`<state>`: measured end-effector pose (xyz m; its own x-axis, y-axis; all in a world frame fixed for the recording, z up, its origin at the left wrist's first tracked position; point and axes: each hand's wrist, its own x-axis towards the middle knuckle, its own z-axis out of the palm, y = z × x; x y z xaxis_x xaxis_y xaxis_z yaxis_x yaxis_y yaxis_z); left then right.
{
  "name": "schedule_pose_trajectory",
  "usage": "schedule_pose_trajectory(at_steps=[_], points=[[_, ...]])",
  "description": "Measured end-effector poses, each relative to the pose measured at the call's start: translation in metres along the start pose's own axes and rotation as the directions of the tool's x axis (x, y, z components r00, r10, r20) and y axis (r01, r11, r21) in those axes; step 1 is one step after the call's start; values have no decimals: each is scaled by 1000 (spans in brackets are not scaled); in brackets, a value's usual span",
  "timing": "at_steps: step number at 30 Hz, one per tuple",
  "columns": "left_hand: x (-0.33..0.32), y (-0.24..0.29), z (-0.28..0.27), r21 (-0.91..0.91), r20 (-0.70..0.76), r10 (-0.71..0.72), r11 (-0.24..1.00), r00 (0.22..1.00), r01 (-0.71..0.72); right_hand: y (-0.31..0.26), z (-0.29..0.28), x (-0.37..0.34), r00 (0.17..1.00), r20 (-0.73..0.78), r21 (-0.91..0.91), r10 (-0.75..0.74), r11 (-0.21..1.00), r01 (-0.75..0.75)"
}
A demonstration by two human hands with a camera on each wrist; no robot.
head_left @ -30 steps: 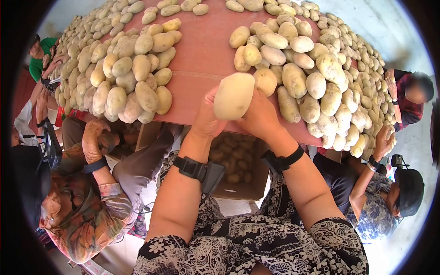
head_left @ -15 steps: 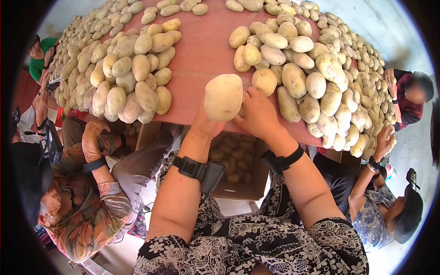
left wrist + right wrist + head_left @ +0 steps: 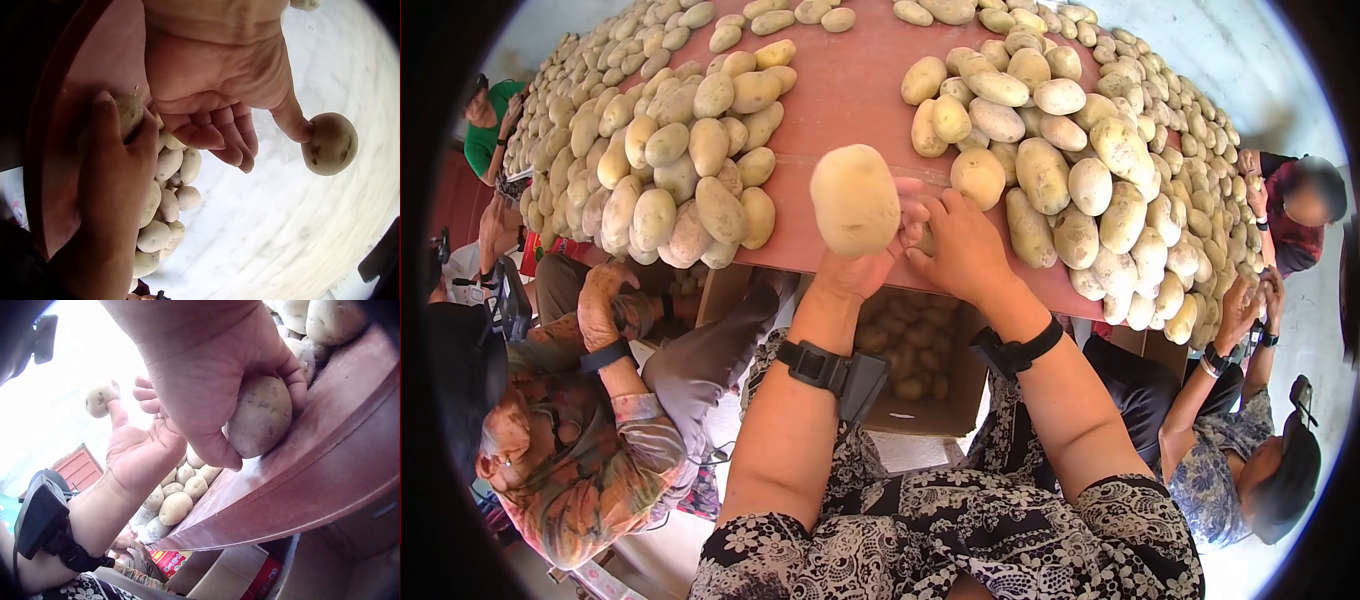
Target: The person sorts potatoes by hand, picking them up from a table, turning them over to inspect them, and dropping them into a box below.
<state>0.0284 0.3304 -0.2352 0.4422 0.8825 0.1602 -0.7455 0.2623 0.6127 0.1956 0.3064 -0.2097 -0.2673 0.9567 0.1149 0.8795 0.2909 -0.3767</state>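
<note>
A large pale potato (image 3: 855, 200) sits at the tip of my left thumb, above the palm. In the left wrist view my left hand (image 3: 215, 72) lies palm up, thumb straight out to the potato (image 3: 330, 144), its dark marks visible; the other fingers are loosely bent and hold nothing. My right hand (image 3: 965, 245) is close by on the right at the table's near edge. Its fingers and thumb grip another potato (image 3: 259, 419) low over the red tabletop, as the right wrist view shows. In the head view most of that potato is hidden behind the hand.
Potatoes are heaped on the red table (image 3: 830, 120), with one pile (image 3: 670, 150) at left and another (image 3: 1100, 170) at right. Below the near edge stands a cardboard box (image 3: 920, 415) containing potatoes. Other people sit close on both sides.
The large potato has moved left with my left hand, away from my right hand. The left fingers now show beside it. Neighbours' hands and heads have shifted slightly.
</note>
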Motion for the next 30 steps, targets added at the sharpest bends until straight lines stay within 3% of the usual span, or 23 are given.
schedule_pose_trajectory(at_steps=[5,8,14,24,30], points=[[-2,-5,5,47,-35,34,998,999,-33,0,1,1,1000,15,-10,2,1000,-2],[-2,-3,11,-21,-162,-32,999,986,29,1,1,1,1000,4,-6,-6,1000,6],[-1,-2,7,35,-128,-24,999,991,29,1,2,1,1000,1,2,-7,1000,7],[-1,-2,2,-31,-109,-9,1000,994,6,-3,-4,1,997,60,-27,39,999,-37],[0,1,12,-30,-105,4,1000,994,-7,0,0,0,1000,12,-16,-5,1000,5]])
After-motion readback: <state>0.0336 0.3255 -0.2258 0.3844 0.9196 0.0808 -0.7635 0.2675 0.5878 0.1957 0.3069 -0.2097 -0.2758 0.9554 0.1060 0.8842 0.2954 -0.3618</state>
